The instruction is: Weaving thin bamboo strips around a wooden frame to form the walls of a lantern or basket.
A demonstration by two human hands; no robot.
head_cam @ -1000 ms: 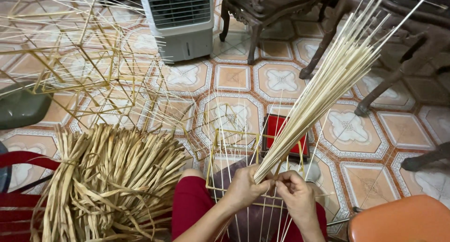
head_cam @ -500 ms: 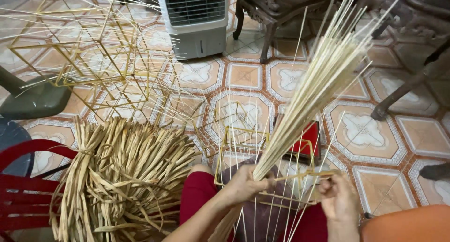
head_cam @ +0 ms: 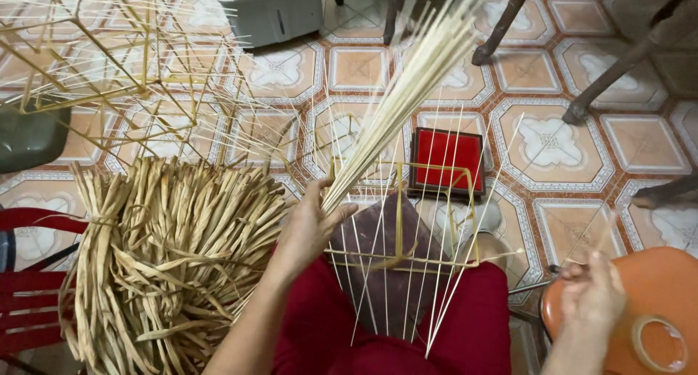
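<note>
A person's left hand point(head_cam: 309, 230) grips a bundle of thin pale sticks point(head_cam: 407, 91) fanning upward over a small stick frame point(head_cam: 400, 215) on their lap. The right hand point(head_cam: 592, 299), blurred, pinches one stick above an orange stool point(head_cam: 654, 280). Beyond lies tiled floor point(head_cam: 552, 142).

Counts from my feed: two hands, left hand point(head_cam: 309, 226) and right hand point(head_cam: 590, 296). One bunch of thin pale sticks point(head_cam: 407, 91), too many sticks to count. One big bundle of flat straw strips point(head_cam: 171, 255). One small stick frame point(head_cam: 400, 215) on the lap, one large stick frame point(head_cam: 109, 62) on the floor. One red box point(head_cam: 447, 153). One tape roll point(head_cam: 658, 342), one orange stool point(head_cam: 654, 273), one grey fan unit point(head_cam: 273, 11), one red chair point(head_cam: 29, 288).
</note>
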